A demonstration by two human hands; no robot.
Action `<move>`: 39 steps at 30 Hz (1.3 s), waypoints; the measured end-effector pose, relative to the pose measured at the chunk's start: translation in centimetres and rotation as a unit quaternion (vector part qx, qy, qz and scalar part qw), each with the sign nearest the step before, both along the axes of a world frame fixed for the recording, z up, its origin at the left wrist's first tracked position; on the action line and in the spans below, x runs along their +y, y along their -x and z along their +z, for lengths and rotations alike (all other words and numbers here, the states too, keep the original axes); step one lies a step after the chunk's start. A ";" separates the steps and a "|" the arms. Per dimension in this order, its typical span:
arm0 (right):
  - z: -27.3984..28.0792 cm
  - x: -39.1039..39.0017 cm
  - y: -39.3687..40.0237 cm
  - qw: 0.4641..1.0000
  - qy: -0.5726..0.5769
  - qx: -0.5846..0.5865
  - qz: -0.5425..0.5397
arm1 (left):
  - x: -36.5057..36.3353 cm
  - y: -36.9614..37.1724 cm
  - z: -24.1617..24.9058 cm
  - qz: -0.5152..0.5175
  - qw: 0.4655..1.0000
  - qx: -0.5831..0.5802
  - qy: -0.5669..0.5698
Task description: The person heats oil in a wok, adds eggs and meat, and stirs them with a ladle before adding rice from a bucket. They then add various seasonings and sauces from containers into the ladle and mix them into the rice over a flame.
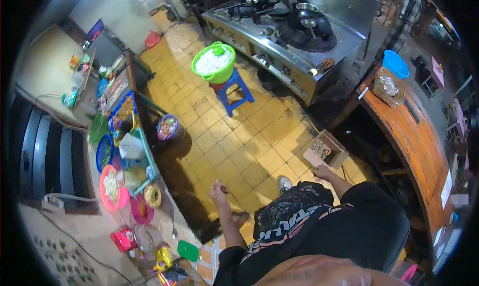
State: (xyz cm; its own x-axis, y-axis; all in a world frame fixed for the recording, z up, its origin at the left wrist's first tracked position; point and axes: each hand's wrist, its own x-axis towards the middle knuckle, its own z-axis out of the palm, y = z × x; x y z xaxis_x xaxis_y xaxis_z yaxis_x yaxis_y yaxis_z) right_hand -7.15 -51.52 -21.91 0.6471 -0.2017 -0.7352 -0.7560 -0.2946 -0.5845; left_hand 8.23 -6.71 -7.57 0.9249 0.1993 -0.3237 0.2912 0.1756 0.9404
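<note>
My left hand (218,190) is raised over the yellow tiled floor, its fingers half curled and apart, with no object visible in it. It is nearest to the counter edge on the left. My right hand (321,172) hangs at my right side with loosely bent fingers, and nothing shows in it. Just beyond that hand, an open cardboard box (339,155) with small brownish bits inside overlaps the fingertips in this view. My black printed shirt (294,211) and one shoe (284,182) show below.
A green basin (214,76) of white food rests on a blue stool (236,94). Behind it stands a stove (259,41) with pans. A bucket (168,128) is by the left counter, which carries bowls and a pink basin (111,206). A curved wooden counter (406,131) borders the right.
</note>
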 end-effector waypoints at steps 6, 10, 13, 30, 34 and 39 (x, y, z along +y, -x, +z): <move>1.5 -2.2 -5.3 0.985 0.006 -0.053 -0.167 | -0.6 -0.4 -22.3 -0.124 0.937 0.325 0.034; -1.3 -1.5 -5.5 0.994 0.110 0.001 -0.029 | 1.2 -3.6 -25.7 -0.173 0.878 0.446 -0.032; -3.6 0.3 -8.1 0.982 0.186 -0.036 0.009 | 1.9 -11.5 -26.1 -0.210 0.871 0.439 -0.070; 18.4 -32.3 -49.7 0.797 0.471 -0.208 -0.316 | -52.0 -53.1 -4.7 -0.627 0.769 0.124 0.025; 16.4 -39.1 -53.7 0.891 0.254 -0.127 -0.353 | -63.4 -54.7 -5.6 -0.644 0.765 0.002 -0.030; 16.6 -41.1 -57.1 0.786 -0.306 -0.246 -0.477 | -70.4 -56.1 -5.7 -0.590 0.749 0.280 0.110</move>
